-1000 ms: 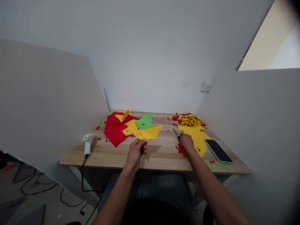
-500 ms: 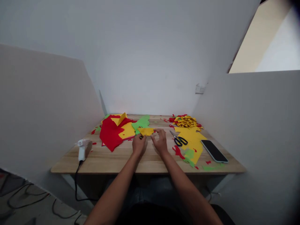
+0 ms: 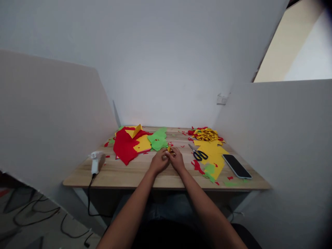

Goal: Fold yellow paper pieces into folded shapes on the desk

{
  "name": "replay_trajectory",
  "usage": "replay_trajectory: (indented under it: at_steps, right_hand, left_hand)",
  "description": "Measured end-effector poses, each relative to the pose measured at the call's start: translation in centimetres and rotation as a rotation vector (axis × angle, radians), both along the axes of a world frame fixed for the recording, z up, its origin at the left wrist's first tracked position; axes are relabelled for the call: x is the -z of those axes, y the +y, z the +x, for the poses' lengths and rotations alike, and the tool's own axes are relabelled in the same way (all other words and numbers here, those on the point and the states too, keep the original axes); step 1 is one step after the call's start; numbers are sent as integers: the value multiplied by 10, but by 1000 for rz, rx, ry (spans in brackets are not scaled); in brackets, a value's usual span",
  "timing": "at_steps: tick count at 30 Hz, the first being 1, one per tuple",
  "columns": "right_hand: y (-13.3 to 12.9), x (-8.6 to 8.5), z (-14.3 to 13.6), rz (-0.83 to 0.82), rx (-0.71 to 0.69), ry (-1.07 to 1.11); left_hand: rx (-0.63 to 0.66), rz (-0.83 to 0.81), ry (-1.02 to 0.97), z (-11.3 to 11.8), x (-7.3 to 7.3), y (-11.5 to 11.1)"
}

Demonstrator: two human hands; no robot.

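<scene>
A small piece of yellow felt (image 3: 169, 149) shows between my hands at the middle of the table, mostly hidden by the fingers. My left hand (image 3: 159, 162) is closed on its left side, fingertips meeting those of the other hand. My right hand (image 3: 176, 159) pinches the felt from the right. Just beyond them lies a cut sheet of green felt (image 3: 158, 139). Right of my hands rest scissors (image 3: 198, 153) with dark handles, partly on a large yellow felt sheet (image 3: 216, 155).
Red felt (image 3: 124, 147) and yellow sheets are piled at the left. A white glue gun (image 3: 95, 164) with a black cord stands near the left edge. At the back right is a heap of folded yellow pieces (image 3: 206, 134). A phone (image 3: 237, 166) lies at the right.
My hands have come together, and the yellow piece, earlier stretched out between them, is now folded or gathered into a small bundle. The view has shifted slightly.
</scene>
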State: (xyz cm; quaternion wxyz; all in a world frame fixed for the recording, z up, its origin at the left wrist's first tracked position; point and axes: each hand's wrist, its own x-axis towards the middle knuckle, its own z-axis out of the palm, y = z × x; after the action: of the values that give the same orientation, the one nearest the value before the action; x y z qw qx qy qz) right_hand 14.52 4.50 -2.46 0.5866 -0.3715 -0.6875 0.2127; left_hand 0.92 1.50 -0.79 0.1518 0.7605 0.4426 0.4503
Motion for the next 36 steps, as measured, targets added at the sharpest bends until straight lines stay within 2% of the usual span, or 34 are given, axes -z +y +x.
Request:
replay_trajectory:
  at_steps: [2, 5, 9, 12, 23, 30, 33, 36]
  right_hand:
    - [1, 0, 0, -10, -15, 22]
    - [1, 0, 1, -9, -51, 28]
    - [1, 0, 1, -35, -114, 35]
    - [-1, -2, 0, -63, -147, 48]
    - [-4, -5, 1, -39, -162, 30]
    - [-2, -4, 2, -41, -154, 27]
    - [-1, -2, 2, -48, -153, 16]
    - [0, 2, 1, -25, -146, -25]
  left_hand:
    - [46, -63, -103, -1, -1, -1]
    - [45, -142, -212, -2, 0, 0]
    - [4, -157, -276, -3, 4, 4]
    - [29, -171, -323, -4, 6, 6]
    - [172, -236, -470, -4, 6, 7]
    - [242, -335, -584, -7, 7, 9]
    - [213, -340, -616, -8, 9, 12]
    - [94, -276, -586, -10, 12, 16]
